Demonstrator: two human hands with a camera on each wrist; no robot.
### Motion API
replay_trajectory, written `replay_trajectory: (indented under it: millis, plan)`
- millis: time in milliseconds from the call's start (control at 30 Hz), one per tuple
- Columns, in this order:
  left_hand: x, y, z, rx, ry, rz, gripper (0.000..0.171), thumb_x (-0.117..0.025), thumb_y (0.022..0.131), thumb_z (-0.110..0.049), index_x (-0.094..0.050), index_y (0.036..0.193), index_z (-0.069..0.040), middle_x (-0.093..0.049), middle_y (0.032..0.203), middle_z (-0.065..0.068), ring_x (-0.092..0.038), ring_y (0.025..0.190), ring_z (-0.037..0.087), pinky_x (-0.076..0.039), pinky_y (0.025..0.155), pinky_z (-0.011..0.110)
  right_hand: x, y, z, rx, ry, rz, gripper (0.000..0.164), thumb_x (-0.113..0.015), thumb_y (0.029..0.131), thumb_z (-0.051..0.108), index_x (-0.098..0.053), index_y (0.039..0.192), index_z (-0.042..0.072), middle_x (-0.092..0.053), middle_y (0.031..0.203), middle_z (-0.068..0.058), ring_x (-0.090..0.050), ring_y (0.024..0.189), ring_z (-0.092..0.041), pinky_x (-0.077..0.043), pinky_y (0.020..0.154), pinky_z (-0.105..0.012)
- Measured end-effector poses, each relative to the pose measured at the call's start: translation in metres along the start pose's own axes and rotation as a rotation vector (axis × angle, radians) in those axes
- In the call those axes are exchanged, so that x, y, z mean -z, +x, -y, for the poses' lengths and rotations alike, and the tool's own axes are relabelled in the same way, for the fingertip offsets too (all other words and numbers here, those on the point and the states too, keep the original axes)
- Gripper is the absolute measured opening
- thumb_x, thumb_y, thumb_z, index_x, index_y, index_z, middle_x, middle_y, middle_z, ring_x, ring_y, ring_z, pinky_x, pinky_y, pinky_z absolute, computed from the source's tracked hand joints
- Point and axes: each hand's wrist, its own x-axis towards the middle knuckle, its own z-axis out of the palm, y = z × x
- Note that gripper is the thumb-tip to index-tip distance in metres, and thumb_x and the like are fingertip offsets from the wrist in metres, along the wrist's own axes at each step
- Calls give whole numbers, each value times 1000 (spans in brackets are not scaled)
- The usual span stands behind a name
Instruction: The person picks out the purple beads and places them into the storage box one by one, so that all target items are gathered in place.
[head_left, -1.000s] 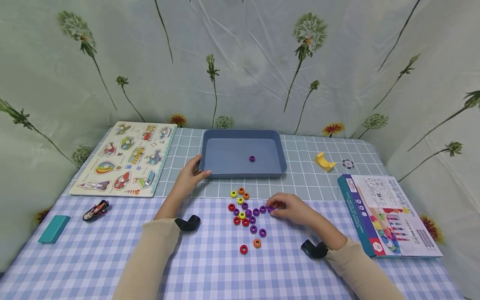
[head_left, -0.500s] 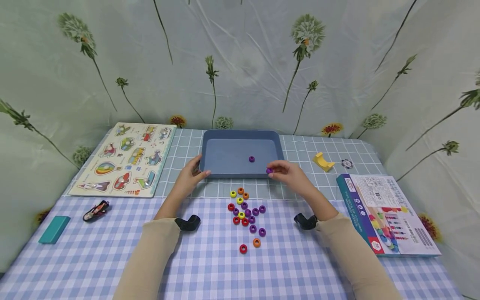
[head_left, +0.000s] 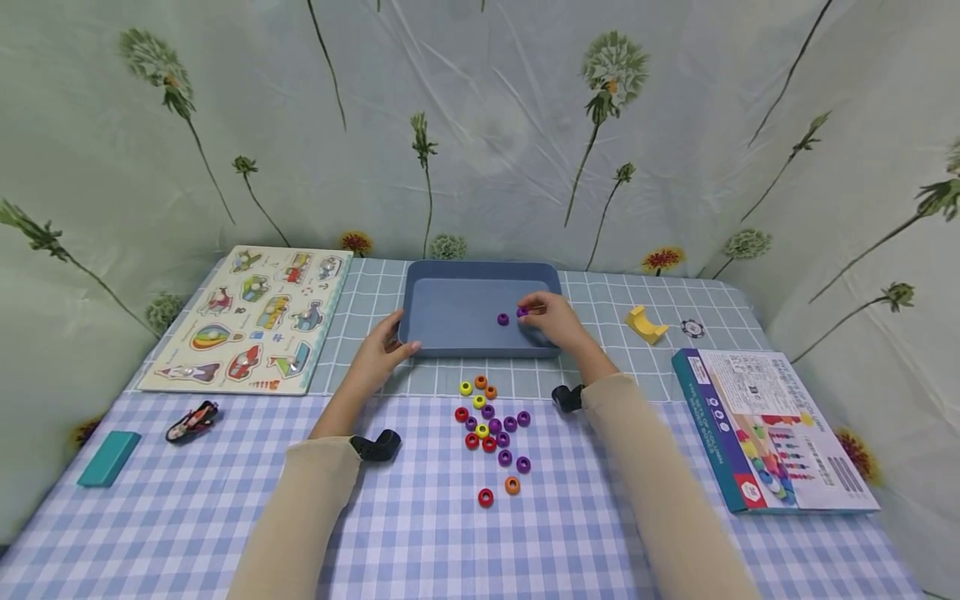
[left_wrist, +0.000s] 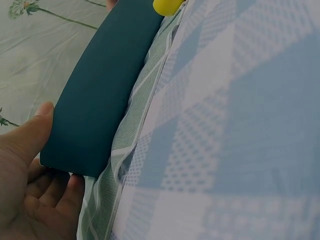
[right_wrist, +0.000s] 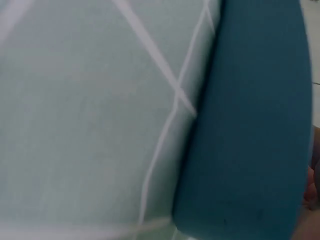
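Note:
The blue tray (head_left: 480, 352) stands at the back of the table. My left hand (head_left: 378, 357) grips its front left corner; in the left wrist view the thumb lies at the rim of the tray (left_wrist: 95, 90) with the fingers bent round the end. Inside the tray's right half, my right hand (head_left: 555, 321) pinches a purple bead (head_left: 522, 312) between thumb and fingers. Close to its left, another purple bead (head_left: 502, 319) rests on the tray floor. The tray's wall (right_wrist: 250, 120) hides most of the right hand in the right wrist view.
Loose red, yellow, orange and purple beads (head_left: 505, 457) lie in front of the tray. A picture puzzle board (head_left: 247, 321), a teal block (head_left: 108, 459) and a small figure (head_left: 192, 422) are at left. A yellow arch block (head_left: 647, 325), a round chip (head_left: 693, 328) and a box (head_left: 776, 429) are at right.
My right hand has taken a purple bead from the right edge of the loose beads and carried it up and over the tray's front wall. The left hand has stayed at the tray corner.

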Motion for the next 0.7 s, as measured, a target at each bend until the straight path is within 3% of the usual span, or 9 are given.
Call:
replay_trajectory:
  millis: [133, 400, 533, 700]
  plan:
    - [1, 4, 13, -8, 21, -3, 73, -59, 74, -29, -20, 132, -6, -19, 134, 13, -22, 119, 24, -28, 95, 34, -8, 6, -4, -48, -49, 7, 22, -60, 74, 2, -56, 95, 0, -56, 93, -12, -51, 86, -21, -44, 72, -29]
    - [0, 4, 14, -12, 18, -16, 70, -58, 76, -26, -20, 132, -7, -19, 133, 14, -22, 119, 25, -27, 95, 35, -12, 10, -7, -94, -114, 30, 22, -61, 73, 4, -56, 95, 3, -55, 91, -9, -48, 83, -19, -42, 72, -29]
    - [1, 4, 14, -2, 30, -16, 71, -58, 75, -29, -21, 132, -8, -19, 133, 13, -22, 119, 24, -28, 95, 34, -9, 4, 2, -24, -65, 15, 28, -59, 76, 7, -53, 102, 0, -53, 99, -13, -48, 88, -21, -43, 75, -31]
    - [1, 5, 13, 1, 37, -16, 73, -59, 74, -31, -20, 132, -7, -19, 134, 13, -23, 119, 23, -28, 95, 33, -2, -23, 21, 153, 62, 5, 34, -57, 78, 13, -47, 108, -1, -48, 106, -19, -47, 91, -23, -40, 81, -34]
